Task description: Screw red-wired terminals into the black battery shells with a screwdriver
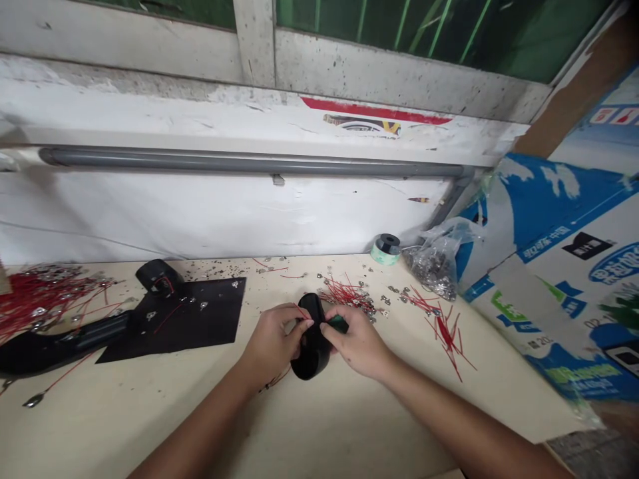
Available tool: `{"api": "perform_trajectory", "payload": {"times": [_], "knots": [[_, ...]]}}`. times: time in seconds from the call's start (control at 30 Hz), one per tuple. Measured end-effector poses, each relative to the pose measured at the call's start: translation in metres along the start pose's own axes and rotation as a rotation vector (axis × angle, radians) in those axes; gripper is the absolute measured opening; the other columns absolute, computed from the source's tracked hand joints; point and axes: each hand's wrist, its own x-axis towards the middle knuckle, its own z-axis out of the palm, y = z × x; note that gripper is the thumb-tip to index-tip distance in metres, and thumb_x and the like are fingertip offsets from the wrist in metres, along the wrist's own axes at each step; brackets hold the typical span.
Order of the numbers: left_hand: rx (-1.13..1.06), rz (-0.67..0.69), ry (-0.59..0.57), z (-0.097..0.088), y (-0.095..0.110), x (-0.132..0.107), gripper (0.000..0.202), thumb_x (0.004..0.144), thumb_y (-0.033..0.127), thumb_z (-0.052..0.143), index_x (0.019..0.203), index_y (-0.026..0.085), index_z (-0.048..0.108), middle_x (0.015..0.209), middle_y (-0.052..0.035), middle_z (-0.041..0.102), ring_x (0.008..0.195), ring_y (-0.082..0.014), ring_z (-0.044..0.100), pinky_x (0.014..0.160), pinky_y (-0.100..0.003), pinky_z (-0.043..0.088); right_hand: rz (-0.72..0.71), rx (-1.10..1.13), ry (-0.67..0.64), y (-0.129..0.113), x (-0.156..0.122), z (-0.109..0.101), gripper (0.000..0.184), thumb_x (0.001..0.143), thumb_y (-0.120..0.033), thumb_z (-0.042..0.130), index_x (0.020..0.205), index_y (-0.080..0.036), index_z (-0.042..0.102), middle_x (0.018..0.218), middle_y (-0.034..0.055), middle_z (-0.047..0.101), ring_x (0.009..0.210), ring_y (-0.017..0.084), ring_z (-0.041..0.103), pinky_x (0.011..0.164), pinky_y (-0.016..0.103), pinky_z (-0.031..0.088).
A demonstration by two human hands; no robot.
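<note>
A hollow black plastic housing point(310, 362) stands between my hands, over the front middle of the table. My left hand point(272, 342) is closed at its left side, thumb and forefinger pinching a thin red wire point(302, 313) by the housing's edge. On the other side, my right hand point(363, 340) is closed, with its thumb and fingertips against the housing. A dark green piece point(339, 324), perhaps a tool handle, sticks out between the right fingers; most of it is hidden. Brown wires point(275, 381) show below my left hand.
Red wires with metal terminals lie in a large pile point(44, 299) at left and a smaller heap point(347, 293) behind my hands. Black housings rest on a black sheet point(214, 326). A tape roll point(385, 249), a bag of metal parts point(434, 266) and a blue carton point(559, 266) stand right.
</note>
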Motion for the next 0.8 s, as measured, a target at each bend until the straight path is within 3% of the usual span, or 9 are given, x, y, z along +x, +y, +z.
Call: {"api": "perform_trajectory", "payload": {"times": [0.13, 0.37, 0.47, 0.57, 0.7, 0.8], "knots": [[0.009, 0.018, -0.011, 0.001, -0.002, -0.001, 0.021, 0.093, 0.029, 0.055, 0.082, 0.019, 0.071, 0.086, -0.0052, 0.067, 0.071, -0.0165, 0.064, 0.064, -0.027, 0.048, 0.047, 0.098, -0.011, 0.004, 0.0, 0.002, 0.012, 0.079, -0.031, 0.064, 0.08, -0.02, 0.059, 0.065, -0.0015, 0.057, 0.051, 0.014, 0.054, 0.044, 0.023, 0.044], [0.112, 0.11, -0.003, 0.007, -0.003, -0.002, 0.022, 0.092, 0.02, 0.054, 0.078, 0.019, 0.071, 0.082, -0.0048, 0.066, 0.08, -0.0186, 0.064, 0.076, -0.031, 0.047, 0.046, 0.155, -0.029, 0.008, 0.001, 0.004, 0.009, 0.079, -0.027, 0.061, 0.078, -0.02, 0.055, 0.058, -0.0038, 0.052, 0.048, 0.012, 0.046, 0.044, 0.021, 0.037], [0.067, 0.062, 0.044, 0.011, -0.003, -0.002, 0.018, 0.09, 0.021, 0.058, 0.078, 0.02, 0.072, 0.084, -0.0055, 0.067, 0.083, -0.02, 0.064, 0.078, -0.033, 0.048, 0.03, 0.141, -0.021, 0.007, 0.001, 0.004, 0.007, 0.079, -0.026, 0.06, 0.079, -0.02, 0.056, 0.057, -0.0046, 0.05, 0.047, 0.011, 0.044, 0.044, 0.021, 0.035], [-0.214, -0.066, 0.122, 0.01, -0.002, -0.001, 0.01, 0.081, 0.027, 0.072, 0.089, 0.021, 0.072, 0.1, -0.0066, 0.065, 0.093, -0.0219, 0.065, 0.083, -0.034, 0.051, -0.001, 0.121, 0.025, 0.004, 0.003, 0.002, 0.008, 0.079, -0.027, 0.06, 0.079, -0.019, 0.057, 0.058, -0.0051, 0.049, 0.048, 0.011, 0.042, 0.045, 0.022, 0.033], [-0.749, -0.267, 0.181, 0.004, 0.005, 0.004, 0.053, 0.073, 0.033, 0.081, 0.121, 0.027, 0.061, 0.129, -0.0074, 0.054, 0.097, -0.0196, 0.065, 0.083, -0.033, 0.052, -0.072, 0.16, 0.098, 0.0, 0.006, -0.002, 0.012, 0.079, -0.029, 0.059, 0.077, -0.017, 0.06, 0.066, -0.0017, 0.055, 0.057, 0.012, 0.047, 0.053, 0.023, 0.038], [-0.99, -0.418, 0.028, 0.002, 0.013, 0.003, 0.048, 0.078, 0.035, 0.077, 0.122, 0.021, 0.061, 0.122, -0.0108, 0.061, 0.092, -0.0199, 0.067, 0.079, -0.032, 0.052, -0.057, 0.173, 0.11, -0.003, 0.005, -0.004, 0.013, 0.08, -0.03, 0.061, 0.078, -0.017, 0.061, 0.064, -0.0025, 0.054, 0.055, 0.012, 0.047, 0.051, 0.023, 0.038]]}}
